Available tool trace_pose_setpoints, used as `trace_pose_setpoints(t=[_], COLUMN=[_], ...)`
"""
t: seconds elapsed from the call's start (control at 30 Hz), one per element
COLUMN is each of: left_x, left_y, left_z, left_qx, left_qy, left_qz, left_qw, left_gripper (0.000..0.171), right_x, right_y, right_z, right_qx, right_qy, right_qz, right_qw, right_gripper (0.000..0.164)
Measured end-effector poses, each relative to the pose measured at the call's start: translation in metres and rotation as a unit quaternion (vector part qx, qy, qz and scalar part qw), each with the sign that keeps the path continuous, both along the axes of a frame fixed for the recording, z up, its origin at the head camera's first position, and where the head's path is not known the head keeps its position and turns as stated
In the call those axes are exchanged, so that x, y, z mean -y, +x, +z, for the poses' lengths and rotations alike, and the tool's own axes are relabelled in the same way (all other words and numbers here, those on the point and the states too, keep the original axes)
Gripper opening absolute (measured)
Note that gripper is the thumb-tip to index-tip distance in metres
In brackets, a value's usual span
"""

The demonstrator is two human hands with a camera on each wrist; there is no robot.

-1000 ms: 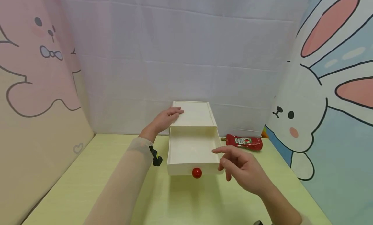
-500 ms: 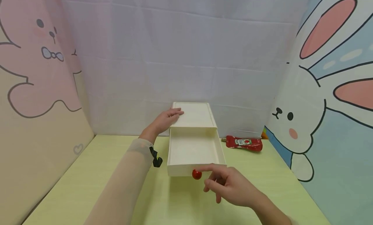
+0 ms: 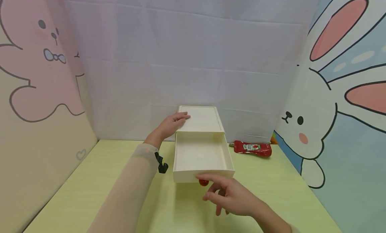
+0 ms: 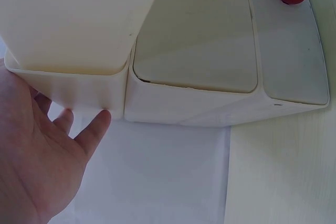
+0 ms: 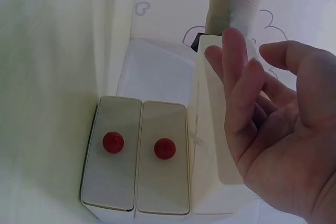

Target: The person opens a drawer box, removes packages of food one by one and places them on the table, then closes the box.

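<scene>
A white drawer cabinet [image 3: 202, 119] stands against the back curtain with its top drawer [image 3: 184, 176] pulled out; the inside of the drawer shows bare. My left hand [image 3: 171, 124] rests on the cabinet's top left edge, and the left wrist view shows its spread fingers [image 4: 93, 136] against the casing. At the drawer front, my right hand [image 3: 230, 195] has its index finger extended over the red round knob [image 3: 203, 183], partly hiding it. The other fingers bend loosely. Whether the index finger touches the knob I cannot tell. Two closed lower drawers [image 5: 163, 187] show in the right wrist view.
A red ketchup pouch [image 3: 253, 148] lies on the light green table [image 3: 120, 179], right of the cabinet. Behind hangs a white curtain [image 3: 193, 52]. Printed cartoon panels flank the table, with a rabbit panel [image 3: 313, 135] on the right.
My right hand has moved left and down from the drawer's right side to the knob at its front. My left hand and the drawer have stayed in place.
</scene>
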State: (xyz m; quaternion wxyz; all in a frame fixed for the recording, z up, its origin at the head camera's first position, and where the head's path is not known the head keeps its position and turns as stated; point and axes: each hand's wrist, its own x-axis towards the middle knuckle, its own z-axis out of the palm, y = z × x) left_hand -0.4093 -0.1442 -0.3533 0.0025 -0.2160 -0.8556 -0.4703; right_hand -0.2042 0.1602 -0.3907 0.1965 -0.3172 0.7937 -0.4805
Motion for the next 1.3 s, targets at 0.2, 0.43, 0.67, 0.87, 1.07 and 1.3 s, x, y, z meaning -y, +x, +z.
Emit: trace_pose_setpoints(t=[0.2, 0.43, 0.67, 0.87, 1.07, 1.3], left_x=[0.000, 0.000, 0.000, 0.001, 0.003, 0.003], left_y=[0.000, 0.000, 0.002, 0.002, 0.001, 0.000], left_z=[-0.001, -0.003, -0.002, -0.003, -0.006, -0.008], left_qx=[-0.003, -0.005, -0.007, -0.005, -0.006, -0.009], left_qy=[-0.005, 0.002, 0.004, 0.003, 0.004, 0.002], left_qz=[0.002, -0.002, -0.003, -0.004, -0.005, -0.002], left_qw=[1.0000, 1.0000, 1.0000, 1.0000, 1.0000, 1.0000], left_gripper=[0.047, 0.047, 0.047, 0.047, 0.048, 0.048], right_x=[0.004, 0.012, 0.018, 0.022, 0.024, 0.026], right_y=[-0.004, -0.006, -0.006, -0.008, -0.012, -0.016], right_z=[-0.008, -0.018, -0.022, -0.022, -0.022, -0.023], right_qx=[-0.014, -0.043, -0.076, -0.085, -0.094, -0.102], right_qy=[-0.013, -0.051, -0.070, -0.070, -0.070, -0.069], right_qz=[-0.001, -0.022, -0.040, -0.049, -0.056, -0.061], right_qw=[1.000, 0.998, 0.994, 0.993, 0.992, 0.990], right_gripper=[0.048, 0.040, 0.035, 0.034, 0.033, 0.033])
